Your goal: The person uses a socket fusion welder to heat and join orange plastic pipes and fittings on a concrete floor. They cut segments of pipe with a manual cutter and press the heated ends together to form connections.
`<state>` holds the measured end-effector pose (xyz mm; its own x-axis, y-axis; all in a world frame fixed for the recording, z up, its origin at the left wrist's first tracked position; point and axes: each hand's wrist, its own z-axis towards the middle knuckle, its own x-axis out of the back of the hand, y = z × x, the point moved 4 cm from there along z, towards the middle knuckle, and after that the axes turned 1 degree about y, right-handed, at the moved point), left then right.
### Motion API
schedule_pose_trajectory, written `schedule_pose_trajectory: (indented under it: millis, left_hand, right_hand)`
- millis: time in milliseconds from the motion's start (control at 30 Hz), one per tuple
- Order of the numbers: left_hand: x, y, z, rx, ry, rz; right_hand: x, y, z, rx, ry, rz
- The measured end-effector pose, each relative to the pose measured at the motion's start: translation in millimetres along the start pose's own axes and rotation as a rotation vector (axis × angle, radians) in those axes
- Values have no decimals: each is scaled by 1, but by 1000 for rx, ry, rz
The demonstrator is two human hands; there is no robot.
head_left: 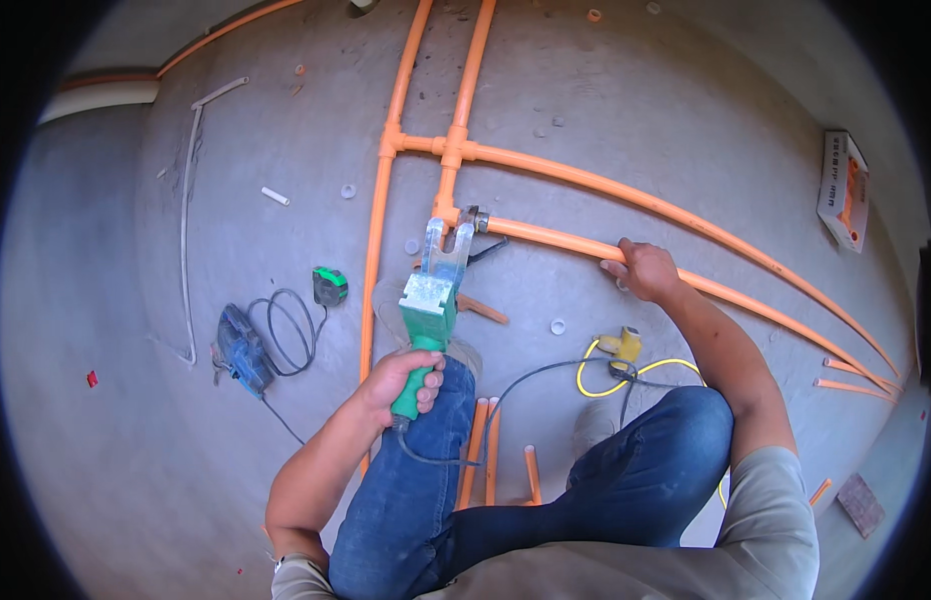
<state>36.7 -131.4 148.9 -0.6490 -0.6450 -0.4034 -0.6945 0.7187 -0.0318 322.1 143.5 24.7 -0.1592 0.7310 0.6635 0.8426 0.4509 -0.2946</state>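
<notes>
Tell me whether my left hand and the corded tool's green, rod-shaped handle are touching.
Touching. The head view shows your left hand wrapped around the green, rod-shaped handle, which emerges above and below the grip.

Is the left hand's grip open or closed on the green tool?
Closed: the left hand wraps around the green tool, its fingers curled about the lower part.

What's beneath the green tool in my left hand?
Your jeans show beneath the green tool, and an orange-brown strip pokes out beside it; whatever it directly covers is hidden.
</notes>
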Motion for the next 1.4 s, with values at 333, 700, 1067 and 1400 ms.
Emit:
schedule_pose_trajectory:
  millis: [333, 700, 1067, 1400]
  left_hand:
    - [-4, 1, -4, 9, 43, 4]
    - [-4, 1, -5, 14, 71, 28]
    - [0, 1, -4, 20, 37, 15]
    - [0, 2, -5, 2, 63, 21]
  right_hand:
    - [-11, 4, 7, 46, 52, -45]
    - [-12, -9, 9, 105, 164, 62]
    - [-10, -13, 14, 41, 29, -85]
    - [-18, -11, 19, 63, 62, -107]
